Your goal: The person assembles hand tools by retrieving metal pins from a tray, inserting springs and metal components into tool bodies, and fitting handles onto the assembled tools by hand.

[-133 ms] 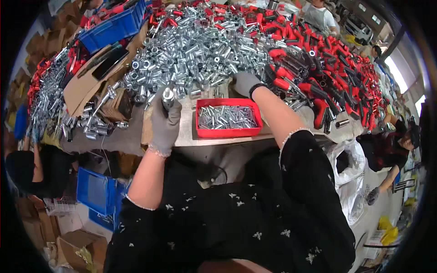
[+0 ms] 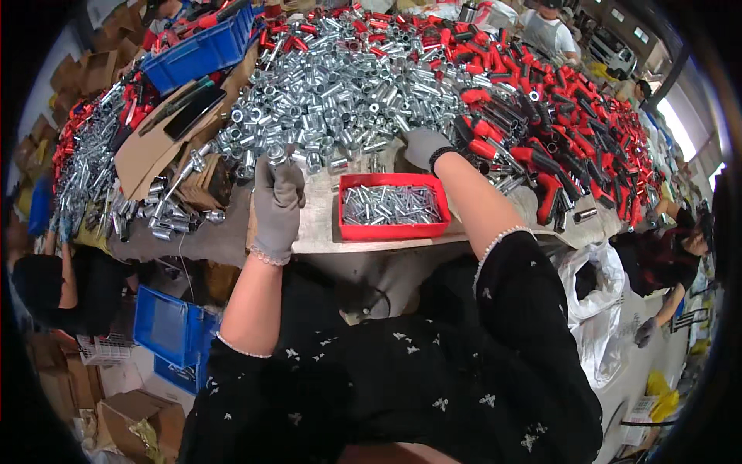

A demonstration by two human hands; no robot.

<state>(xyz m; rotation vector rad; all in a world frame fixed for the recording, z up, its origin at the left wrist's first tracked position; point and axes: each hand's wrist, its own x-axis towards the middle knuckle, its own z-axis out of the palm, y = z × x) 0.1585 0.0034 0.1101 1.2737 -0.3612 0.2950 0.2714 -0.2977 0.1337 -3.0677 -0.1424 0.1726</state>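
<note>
My left hand (image 2: 278, 197), in a grey glove, is closed round a shiny metal socket (image 2: 277, 152), whose round end shows above the fingers at the near edge of the heap. My right hand (image 2: 425, 147), also gloved and with a dark band at the wrist, reaches to the front of the heap of silver sockets (image 2: 332, 93). Its fingers are bent together among the metal pieces, and what they pinch is partly hidden. Between my hands, nearer to me, stands a red tray (image 2: 394, 230) full of small metal pieces, probably bits (image 2: 390, 205).
Red-and-black ratchet handles (image 2: 576, 155) are piled to the right. A blue crate (image 2: 201, 58) and a cardboard sheet (image 2: 143, 158) lie to the left. Blue bins (image 2: 164, 329) stand below the table. A white sack (image 2: 599, 309) hangs at the right, and other people work around.
My left hand has tipped the socket forward, toward the heap. The right hand stays at the heap's edge with little movement. The whole view has shifted slightly.
</note>
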